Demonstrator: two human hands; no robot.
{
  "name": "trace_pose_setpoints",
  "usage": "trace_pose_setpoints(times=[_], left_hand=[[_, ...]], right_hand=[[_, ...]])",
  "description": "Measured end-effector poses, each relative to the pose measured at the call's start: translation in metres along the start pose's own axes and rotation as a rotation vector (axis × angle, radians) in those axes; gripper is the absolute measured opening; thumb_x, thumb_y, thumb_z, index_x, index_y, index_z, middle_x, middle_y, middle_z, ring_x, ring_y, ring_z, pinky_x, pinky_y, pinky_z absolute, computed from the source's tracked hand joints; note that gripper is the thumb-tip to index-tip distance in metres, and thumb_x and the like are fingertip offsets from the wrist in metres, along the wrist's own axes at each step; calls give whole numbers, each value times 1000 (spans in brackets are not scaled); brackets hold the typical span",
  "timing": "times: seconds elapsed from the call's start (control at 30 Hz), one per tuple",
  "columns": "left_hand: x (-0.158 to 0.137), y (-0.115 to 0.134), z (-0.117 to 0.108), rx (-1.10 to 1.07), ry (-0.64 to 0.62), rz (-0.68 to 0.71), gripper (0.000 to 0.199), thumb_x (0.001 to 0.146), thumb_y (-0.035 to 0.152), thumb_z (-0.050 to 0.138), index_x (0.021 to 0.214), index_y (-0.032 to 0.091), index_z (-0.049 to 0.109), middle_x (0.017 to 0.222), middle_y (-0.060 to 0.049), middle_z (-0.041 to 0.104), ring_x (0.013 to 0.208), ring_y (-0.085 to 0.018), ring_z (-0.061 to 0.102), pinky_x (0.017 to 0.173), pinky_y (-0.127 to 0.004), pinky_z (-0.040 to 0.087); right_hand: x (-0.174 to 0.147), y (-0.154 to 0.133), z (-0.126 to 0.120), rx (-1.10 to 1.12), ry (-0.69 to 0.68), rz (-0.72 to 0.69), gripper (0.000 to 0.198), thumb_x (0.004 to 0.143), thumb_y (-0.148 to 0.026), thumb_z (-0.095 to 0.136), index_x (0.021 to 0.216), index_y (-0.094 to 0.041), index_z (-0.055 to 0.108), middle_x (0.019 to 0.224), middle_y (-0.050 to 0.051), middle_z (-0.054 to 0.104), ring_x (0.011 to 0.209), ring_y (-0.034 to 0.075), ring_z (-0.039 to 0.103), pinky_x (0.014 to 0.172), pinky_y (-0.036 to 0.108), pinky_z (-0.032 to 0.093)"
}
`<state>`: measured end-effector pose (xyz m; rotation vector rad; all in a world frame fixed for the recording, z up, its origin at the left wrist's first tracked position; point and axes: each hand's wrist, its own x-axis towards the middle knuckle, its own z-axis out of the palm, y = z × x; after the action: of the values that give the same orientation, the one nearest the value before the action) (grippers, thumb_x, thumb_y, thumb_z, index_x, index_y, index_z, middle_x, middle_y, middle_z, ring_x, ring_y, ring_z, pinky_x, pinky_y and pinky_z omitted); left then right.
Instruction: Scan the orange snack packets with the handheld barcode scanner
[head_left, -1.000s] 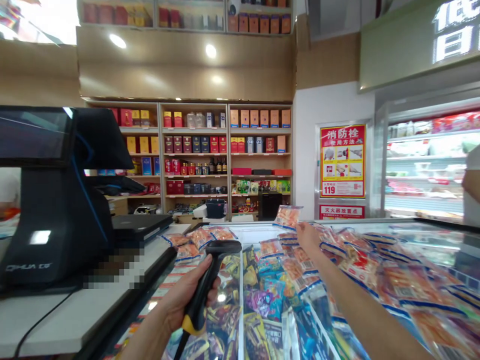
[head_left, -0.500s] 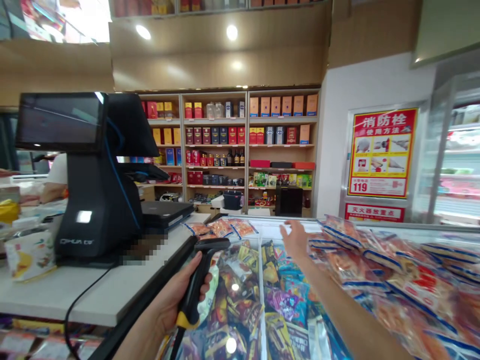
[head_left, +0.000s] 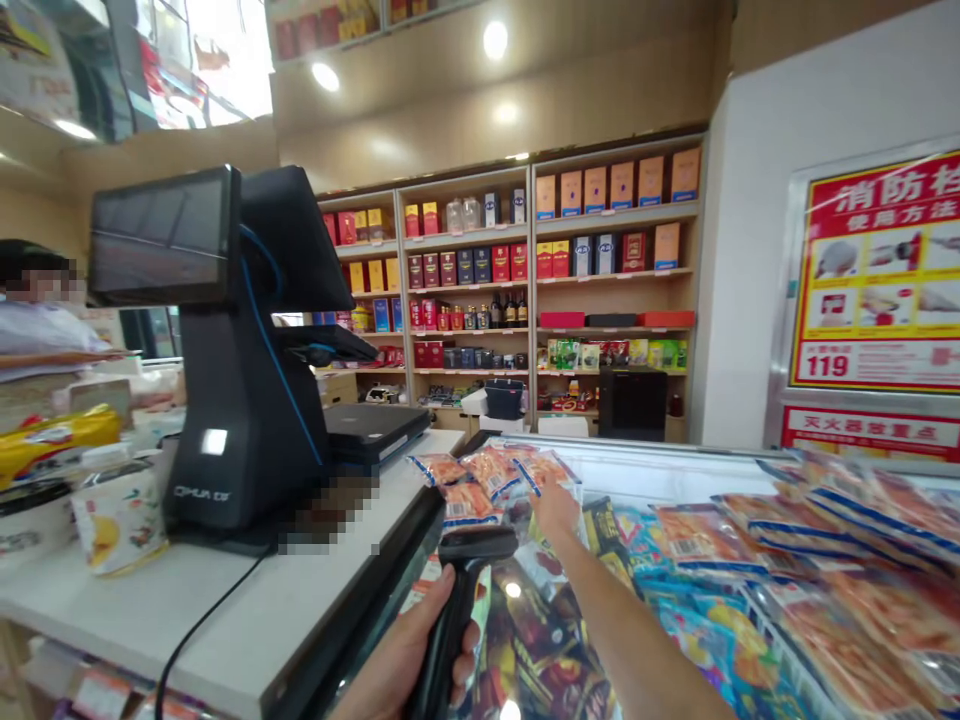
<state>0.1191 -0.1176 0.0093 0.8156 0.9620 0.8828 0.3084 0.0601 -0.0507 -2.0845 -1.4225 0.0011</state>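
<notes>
**Well, a freezer point(head_left: 645, 457) with packs point(head_left: 862, 500) left and right**

Shelves point(head_left: 615, 292) of boxes and bottles span the back wall in the upper middle of the frame. Below them, from the lower middle to the right edge, I see the freezer, with bright bags point(head_left: 705, 630) in it. A white counter point(head_left: 285, 605) takes the lower left. The bigger heap of blue-edged orange packs lies at the right of the frame. On the counter stands a black terminal point(head_left: 255, 400); a red sign point(head_left: 885, 280) hangs at the right edge. At the far left is a person point(head_left: 45, 325) in a light top. A smaller group point(head_left: 469, 500) of packs lies near the middle, beside the counter's end. The right hand point(head_left: 559, 512) is there, fingertips at the rightmost pack point(head_left: 553, 464); I cannot tell whether they grip it. Just below that group, the left hand point(head_left: 409, 640) is wrapped round a black scanner point(head_left: 454, 625).
</notes>
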Motion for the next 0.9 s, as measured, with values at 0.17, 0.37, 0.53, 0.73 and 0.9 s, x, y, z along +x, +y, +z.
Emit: trace_pose_setpoints(times=[0.17,0.37,0.53,0.73,0.9], left_hand=[[-2,3,2,-21,5,18,42,64,54,45,59,12,51,48,1,46,36,-4,37,36,-16,29],[-23,5,13,11,-34,45,38,63,50,49,56,12,48,44,2,44,35,-4,37,35,-15,31],[-44,1,31,7,-62,38,37,62,50,50,71,14,51,47,3,47,35,-4,37,34,-14,30],[-53,-7,41,28,-156,15,37,63,48,52,81,16,51,50,2,49,36,-5,41,34,-16,32],[-55,-14,45,54,-143,17,34,63,47,52,75,15,51,50,2,49,37,-5,41,34,-15,34]], right_hand=[[-10,19,-15,64,3,11,22,69,-26,44,88,-21,52,80,4,61,77,18,55,61,25,36],[-55,64,-51,148,37,-144,14,66,-20,44,73,-21,56,69,-1,61,69,13,55,60,21,35],[-91,86,-89,201,72,-302,16,65,-16,40,65,-20,55,66,-1,59,66,12,52,62,21,35],[-116,103,-126,232,3,-374,17,63,-14,40,62,-20,56,64,-2,58,65,11,51,63,20,34],[-129,123,-144,58,-63,-316,17,60,-12,40,63,-18,56,64,1,58,64,12,50,59,21,34]])
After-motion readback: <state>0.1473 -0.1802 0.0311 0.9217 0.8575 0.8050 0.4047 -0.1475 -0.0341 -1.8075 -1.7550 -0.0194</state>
